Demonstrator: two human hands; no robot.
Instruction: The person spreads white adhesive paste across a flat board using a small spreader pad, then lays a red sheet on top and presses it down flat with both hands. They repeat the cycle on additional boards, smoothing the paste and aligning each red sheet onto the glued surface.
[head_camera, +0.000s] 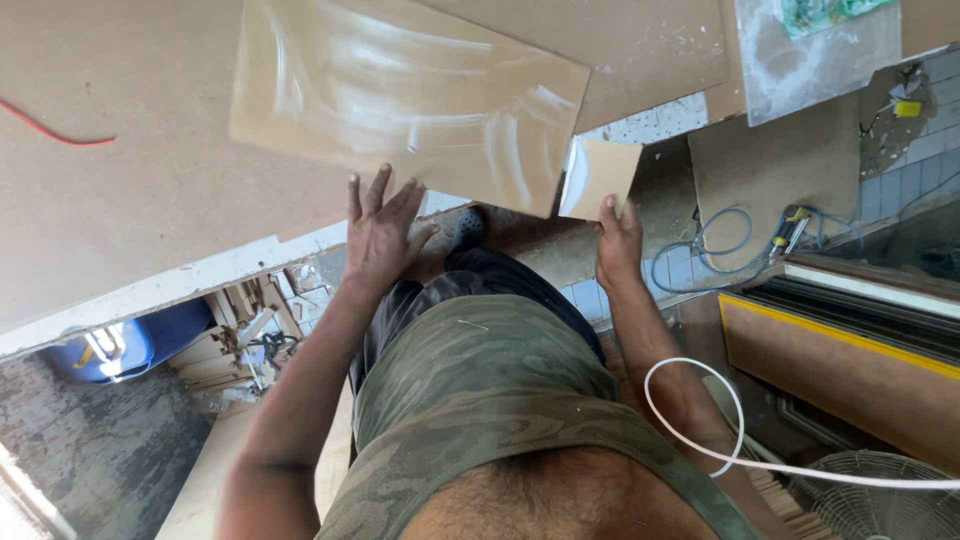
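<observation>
A glossy tan laminate sheet (410, 95) streaked with white glue lies on a large brown board (130, 170), its near corner overhanging the board's edge. My left hand (383, 228) rests flat, fingers spread, at the sheet's near edge. Off to the right my right hand (618, 240) grips a small tan laminate piece (603, 175) by its lower edge; the piece's white underside shows on its left. My camouflage shirt and dark trousers fill the lower middle.
Under the board are wood offcuts (235, 335) and a blue container (130, 345). A blue hose and tool (770, 240) lie on the tiled floor at right, beside stacked panels with a yellow edge (850, 340). A white cable (720, 440) and a fan (885, 495) are at lower right.
</observation>
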